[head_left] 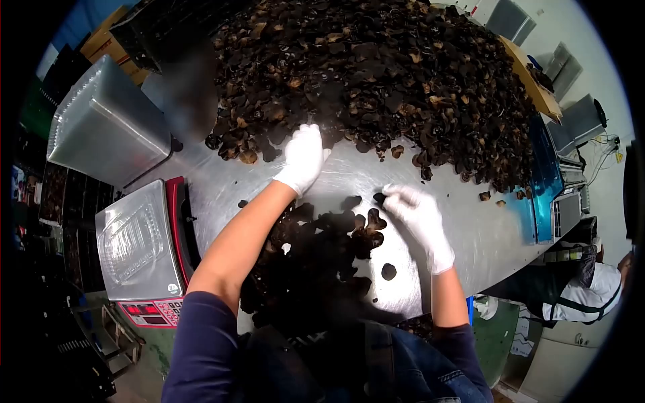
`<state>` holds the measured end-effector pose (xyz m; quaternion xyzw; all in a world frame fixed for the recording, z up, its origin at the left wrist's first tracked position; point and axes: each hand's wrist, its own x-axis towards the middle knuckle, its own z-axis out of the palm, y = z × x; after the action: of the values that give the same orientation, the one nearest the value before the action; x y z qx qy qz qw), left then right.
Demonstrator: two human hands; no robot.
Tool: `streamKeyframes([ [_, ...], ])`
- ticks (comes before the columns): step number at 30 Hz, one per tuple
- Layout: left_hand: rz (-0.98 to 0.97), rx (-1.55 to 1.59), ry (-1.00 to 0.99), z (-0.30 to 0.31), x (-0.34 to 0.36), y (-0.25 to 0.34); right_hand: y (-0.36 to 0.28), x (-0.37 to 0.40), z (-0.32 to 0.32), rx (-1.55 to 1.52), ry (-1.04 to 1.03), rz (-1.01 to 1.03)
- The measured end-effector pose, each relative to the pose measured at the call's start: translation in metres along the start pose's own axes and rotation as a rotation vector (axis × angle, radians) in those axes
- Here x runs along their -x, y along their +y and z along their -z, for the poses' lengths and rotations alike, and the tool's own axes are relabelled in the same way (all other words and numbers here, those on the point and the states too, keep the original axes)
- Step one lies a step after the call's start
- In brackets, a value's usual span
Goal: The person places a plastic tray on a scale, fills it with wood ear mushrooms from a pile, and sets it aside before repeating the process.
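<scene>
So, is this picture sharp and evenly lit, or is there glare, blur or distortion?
Head view: strong fisheye bending, with black corners. Head view: pale glare on the steel table between the left hand and the right hand. Head view: a smeared patch at the upper left edge of the pile. The dark pieces near the body merge into shadow.

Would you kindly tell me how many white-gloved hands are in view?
2: the left hand on the edge of the big dark pile, the right hand beside the small heap. A co-worker lower right may hide more.
</scene>
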<state>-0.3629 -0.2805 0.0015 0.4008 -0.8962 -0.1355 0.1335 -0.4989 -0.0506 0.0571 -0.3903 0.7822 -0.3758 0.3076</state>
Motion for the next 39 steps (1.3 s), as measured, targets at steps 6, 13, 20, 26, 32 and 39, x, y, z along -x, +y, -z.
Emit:
streamKeyframes([
  [6, -0.105, 0.160, -0.240, 0.015, 0.025, -0.004, 0.046, -0.103, -0.003, 0.473, 0.440, 0.175],
  [13, -0.223, 0.242, -0.473, 0.028, 0.040, 0.001, 0.035, -0.057, 0.011, 0.338, 0.256, 0.086],
  [20, -0.367, 0.184, -0.692, 0.040, 0.052, 0.026, 0.036, 0.043, -0.021, 0.203, 0.067, 0.321],
  [26, -0.449, 0.201, -0.517, 0.074, 0.081, 0.019, 0.033, 0.051, -0.057, 0.300, -0.040, 0.316],
  [32, -0.334, 0.179, -0.230, 0.156, 0.146, -0.037, 0.015, 0.089, -0.040, 0.222, 0.265, 0.397],
  [39, -0.060, 0.161, -0.002, 0.212, 0.266, -0.077, 0.018, 0.182, -0.090, 0.631, 0.124, 0.715],
])
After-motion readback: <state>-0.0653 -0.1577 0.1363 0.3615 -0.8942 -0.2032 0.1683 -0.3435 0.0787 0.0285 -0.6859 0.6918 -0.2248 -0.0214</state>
